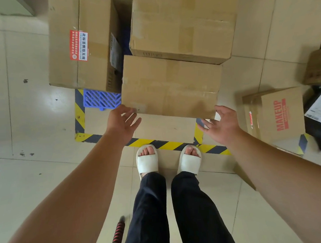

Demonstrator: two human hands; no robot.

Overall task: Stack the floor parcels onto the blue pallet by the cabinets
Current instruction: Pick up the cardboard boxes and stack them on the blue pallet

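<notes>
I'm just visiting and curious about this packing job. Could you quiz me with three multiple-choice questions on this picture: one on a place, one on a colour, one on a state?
1. Where is the box with red MAKEUP lettering?
A. on the floor to the person's right
B. on the pallet
C. in both hands

2. What colour is the pallet?
A. green
B. blue
C. red

3. How are the hands at the nearest box?
A. fists clenched
B. open, at its near corners
C. behind the back

Answers: 1 A, it lies on the tiles outside the striped tape. 2 B, blue grid shows under the boxes. 3 B, left hand and right hand have spread fingers.
</notes>
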